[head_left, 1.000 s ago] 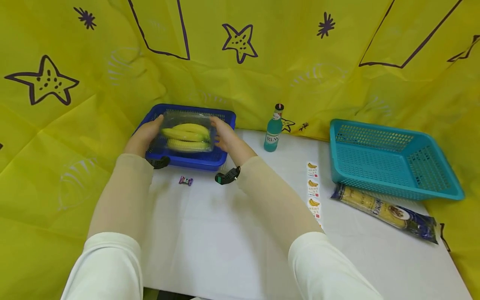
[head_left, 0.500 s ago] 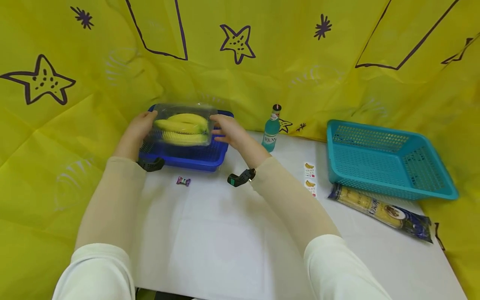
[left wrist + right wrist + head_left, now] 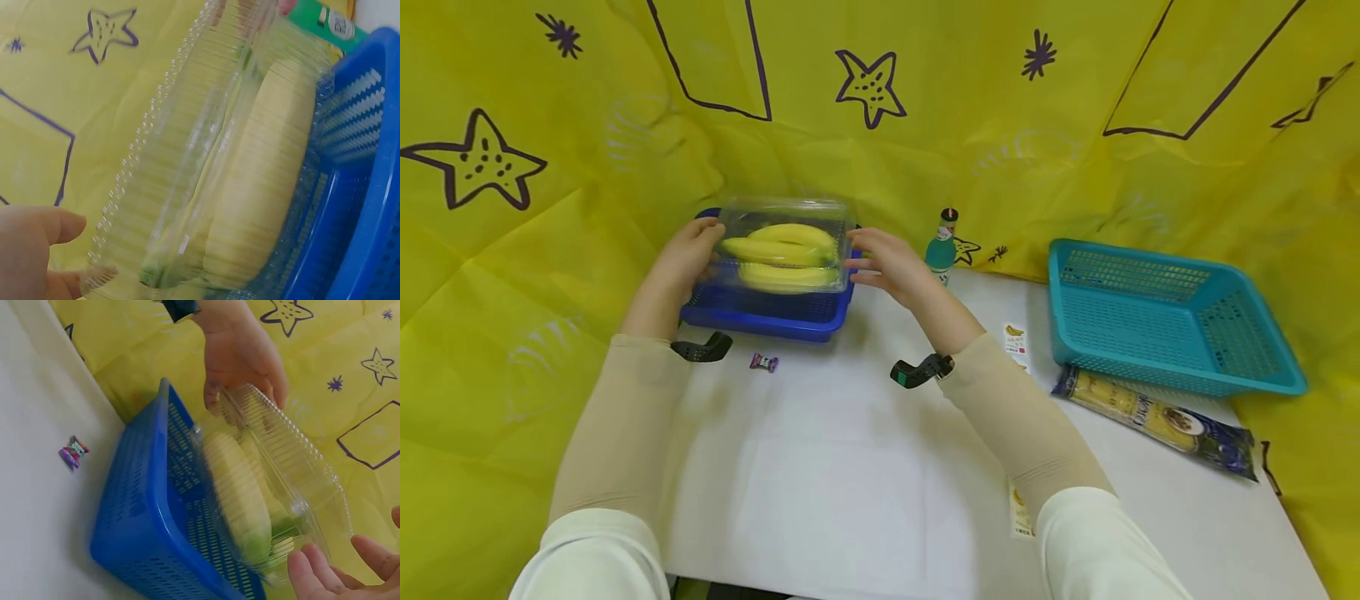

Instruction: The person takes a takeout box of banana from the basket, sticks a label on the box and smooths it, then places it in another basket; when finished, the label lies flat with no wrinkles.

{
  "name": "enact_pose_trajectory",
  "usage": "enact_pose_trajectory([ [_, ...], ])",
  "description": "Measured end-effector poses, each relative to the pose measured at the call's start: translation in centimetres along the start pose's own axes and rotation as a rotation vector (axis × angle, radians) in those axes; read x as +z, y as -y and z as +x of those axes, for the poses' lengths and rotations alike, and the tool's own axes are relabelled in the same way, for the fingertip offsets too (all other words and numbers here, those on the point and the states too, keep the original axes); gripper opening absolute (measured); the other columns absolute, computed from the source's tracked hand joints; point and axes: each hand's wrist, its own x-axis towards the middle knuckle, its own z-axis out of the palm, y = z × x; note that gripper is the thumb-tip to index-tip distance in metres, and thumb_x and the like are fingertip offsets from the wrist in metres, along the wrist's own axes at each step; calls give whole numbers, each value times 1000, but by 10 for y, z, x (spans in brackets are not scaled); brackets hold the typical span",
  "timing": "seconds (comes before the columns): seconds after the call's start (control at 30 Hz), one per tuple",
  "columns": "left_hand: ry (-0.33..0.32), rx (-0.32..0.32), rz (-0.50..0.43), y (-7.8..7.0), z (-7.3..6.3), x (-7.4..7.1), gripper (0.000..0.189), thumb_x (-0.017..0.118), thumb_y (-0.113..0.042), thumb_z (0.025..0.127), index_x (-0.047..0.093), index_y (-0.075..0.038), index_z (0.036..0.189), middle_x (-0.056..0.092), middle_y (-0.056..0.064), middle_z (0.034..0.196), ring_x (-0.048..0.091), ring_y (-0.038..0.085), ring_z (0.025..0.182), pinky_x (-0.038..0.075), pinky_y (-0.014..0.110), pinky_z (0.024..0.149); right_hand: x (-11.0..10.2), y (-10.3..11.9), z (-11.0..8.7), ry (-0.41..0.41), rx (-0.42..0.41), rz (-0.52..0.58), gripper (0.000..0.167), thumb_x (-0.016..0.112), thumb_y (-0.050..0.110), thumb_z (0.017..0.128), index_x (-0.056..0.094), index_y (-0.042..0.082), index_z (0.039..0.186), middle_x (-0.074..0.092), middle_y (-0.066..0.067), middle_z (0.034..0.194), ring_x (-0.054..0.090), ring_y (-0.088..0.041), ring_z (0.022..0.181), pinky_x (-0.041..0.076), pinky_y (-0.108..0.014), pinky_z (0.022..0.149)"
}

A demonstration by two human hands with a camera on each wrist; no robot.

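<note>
A clear plastic container [image 3: 786, 250] with several yellow bananas [image 3: 790, 277] inside is held above the blue basket [image 3: 756, 323] at the left back. My left hand [image 3: 679, 258] grips the container's left end; in the right wrist view its fingers [image 3: 275, 387] lie against that end. At the opposite end is my right hand [image 3: 891, 262], its thumb and fingers about the container's corner. In the left wrist view the container tilts over the basket rim [image 3: 369, 206], and the bananas show through its ribbed wall.
A small wrapped candy [image 3: 763, 362] lies before the blue basket. A teal bottle [image 3: 940, 250] stands behind my right hand. Rightward are a turquoise basket [image 3: 1150, 325], a noodle packet [image 3: 1157, 421] and banana stickers [image 3: 1015, 339], partly hidden by my right arm.
The container has risen slightly and shifted right over the blue basket, with both hands on it. My right arm has swung to the right and covers more of the stickers.
</note>
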Motion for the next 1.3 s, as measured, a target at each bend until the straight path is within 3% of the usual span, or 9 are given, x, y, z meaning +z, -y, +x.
enact_pose_trajectory([
  [0.27,-43,64,-53,0,-14,26,65,43,-50,102,18,-29,158,35,17,151,44,30,125,46,48,104,-25,-8,-26,-64,-52,105,35,49,22,104,56,7,134,48,-6,145,61,-28,116,56,-44,97],
  [0.47,-29,103,-61,1,-24,51,66,47,-51,100,21,-31,158,43,15,141,48,28,116,49,41,93,-47,-15,-46,-87,-98,110,29,48,20,104,55,7,129,48,-4,132,60,-22,97,60,-36,85],
  [0.7,22,154,-125,-1,-31,84,60,50,-46,101,29,-34,155,45,6,116,49,23,101,52,34,85,-75,-25,-73,-111,-107,107,29,49,21,104,50,11,131,45,-4,124,57,-18,88,59,-29,75],
  [0.97,85,195,-168,-5,-36,120,56,48,-42,103,29,-33,155,41,0,96,46,18,84,48,28,71,-99,-35,-100,-148,-121,116,32,50,20,103,44,15,135,45,-2,112,57,-15,79,57,-24,67],
  [1.13,55,253,-189,-4,-37,145,51,47,-40,103,36,-31,152,40,0,88,42,13,69,40,24,55,-111,-42,-111,-162,-118,158,42,50,20,103,37,17,143,45,-1,102,57,-14,72,55,-23,65],
  [1.3,37,289,-259,0,-38,167,48,46,-35,103,39,-28,150,38,-1,85,41,12,69,35,22,54,-122,-48,-118,-172,-128,188,55,50,18,103,27,19,153,46,0,98,55,-12,70,51,-22,63],
])
